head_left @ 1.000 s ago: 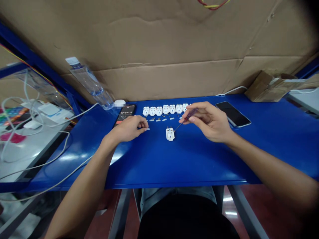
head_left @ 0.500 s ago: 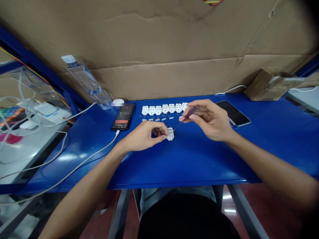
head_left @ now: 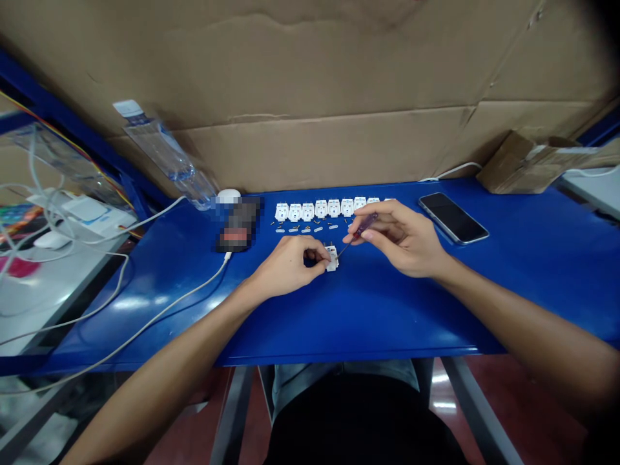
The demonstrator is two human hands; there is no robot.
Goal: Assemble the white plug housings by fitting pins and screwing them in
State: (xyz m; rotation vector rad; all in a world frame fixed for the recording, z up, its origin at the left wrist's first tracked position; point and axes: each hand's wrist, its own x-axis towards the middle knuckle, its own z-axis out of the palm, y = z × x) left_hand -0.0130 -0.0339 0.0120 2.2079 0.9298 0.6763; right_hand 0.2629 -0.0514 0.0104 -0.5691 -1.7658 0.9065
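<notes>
My left hand (head_left: 288,265) grips a small white plug body (head_left: 332,259) at its fingertips, in the middle of the blue table. My right hand (head_left: 402,236) pinches a purple-handled precision screwdriver (head_left: 364,226), and its thin shaft reaches down to the plug body's upper side. Part of the plug is hidden by my left fingers. Just beyond both hands stands a row of several white plug bodies (head_left: 314,208). Below that row lie several tiny screws and white parts (head_left: 305,228).
A blurred phone (head_left: 237,224) lies left of the row, with a white cable (head_left: 159,316) running from it. A black smartphone (head_left: 453,218) lies at right. A plastic bottle (head_left: 167,155), a torn cardboard box (head_left: 527,166) and a cardboard backing (head_left: 310,84) stand behind the blue table (head_left: 387,310).
My left hand has moved right and closed on the plug body. The screwdriver tip has come down to the plug. The view has tilted slightly.
</notes>
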